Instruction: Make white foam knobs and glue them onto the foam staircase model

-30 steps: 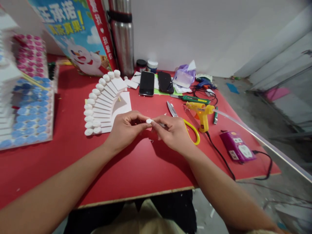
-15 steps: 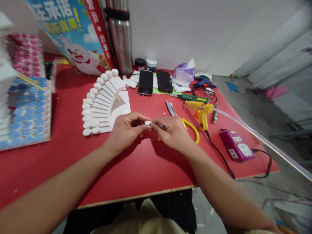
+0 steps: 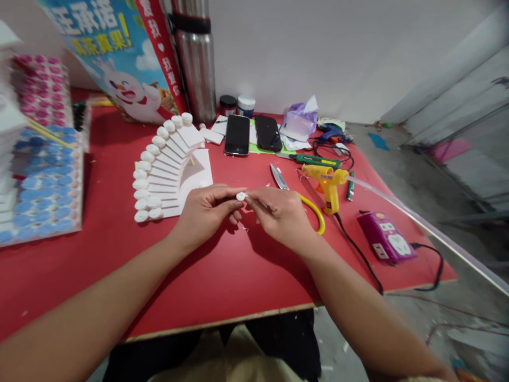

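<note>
Still, left hand [image 3: 207,213] and right hand [image 3: 283,215] pinch the white disc [image 3: 240,196], fingers [image 3: 226,192] barely shifted.

one flask [image 3: 195,58]; just right of it two jars [image 3: 228,104] and two phones [image 3: 237,135]. farther right, one glue gun [image 3: 328,183], one scissors [image 3: 279,178], one purple socket strip [image 3: 385,241]. left of the flask one foam stair [image 3: 167,167]; before it one white disc [image 3: 240,196].

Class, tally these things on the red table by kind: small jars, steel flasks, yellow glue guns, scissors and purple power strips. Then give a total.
Small jars: 2
Steel flask: 1
Yellow glue gun: 1
Scissors: 1
Purple power strip: 1
Total: 6
</note>
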`<state>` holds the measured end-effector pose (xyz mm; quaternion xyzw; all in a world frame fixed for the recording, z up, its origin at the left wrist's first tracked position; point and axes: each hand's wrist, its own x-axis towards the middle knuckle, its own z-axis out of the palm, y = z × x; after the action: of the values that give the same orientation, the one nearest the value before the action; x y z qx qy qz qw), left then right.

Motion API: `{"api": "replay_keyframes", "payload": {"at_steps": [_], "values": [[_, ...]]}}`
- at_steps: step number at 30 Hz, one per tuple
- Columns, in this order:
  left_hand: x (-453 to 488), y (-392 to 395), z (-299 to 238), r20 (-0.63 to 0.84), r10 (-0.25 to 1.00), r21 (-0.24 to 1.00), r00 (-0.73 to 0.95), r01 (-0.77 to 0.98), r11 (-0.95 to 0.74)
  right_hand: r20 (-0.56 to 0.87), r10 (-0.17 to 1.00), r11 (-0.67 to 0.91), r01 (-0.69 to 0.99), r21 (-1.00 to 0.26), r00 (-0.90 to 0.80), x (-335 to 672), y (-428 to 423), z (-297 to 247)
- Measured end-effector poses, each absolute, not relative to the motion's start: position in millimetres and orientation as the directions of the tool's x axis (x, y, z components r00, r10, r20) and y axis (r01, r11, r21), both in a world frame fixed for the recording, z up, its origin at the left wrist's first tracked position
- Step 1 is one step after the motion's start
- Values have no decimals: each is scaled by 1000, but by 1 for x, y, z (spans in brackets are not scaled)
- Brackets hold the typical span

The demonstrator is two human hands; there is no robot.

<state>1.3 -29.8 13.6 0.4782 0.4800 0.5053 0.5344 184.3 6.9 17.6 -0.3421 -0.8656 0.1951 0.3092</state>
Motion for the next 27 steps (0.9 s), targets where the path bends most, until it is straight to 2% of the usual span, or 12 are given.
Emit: {"api": "replay_keyframes", "payload": {"at_steps": [6, 13, 18, 22, 27], "values": [[1, -30, 16, 22, 997, 999, -74, -48, -26, 408, 682, 717, 445, -537, -606, 186, 7, 20], [0, -31, 11, -10, 998, 999, -66, -51, 7, 417, 607, 762, 346, -548, -677, 191, 12, 18], [-2, -31, 7, 90, 996, 995, -27, 35, -89, 440, 640, 749, 384, -540, -630, 188, 10, 17], [-3, -31, 8, 127, 988, 984, 87, 112, -137, 329, 753, 610, 416, -674, -570, 185, 10, 19], [-6, -29, 11, 20, 992, 1000, 126, 21, -23, 60, 839, 263, 306, -915, -541, 184, 12, 25]]}}
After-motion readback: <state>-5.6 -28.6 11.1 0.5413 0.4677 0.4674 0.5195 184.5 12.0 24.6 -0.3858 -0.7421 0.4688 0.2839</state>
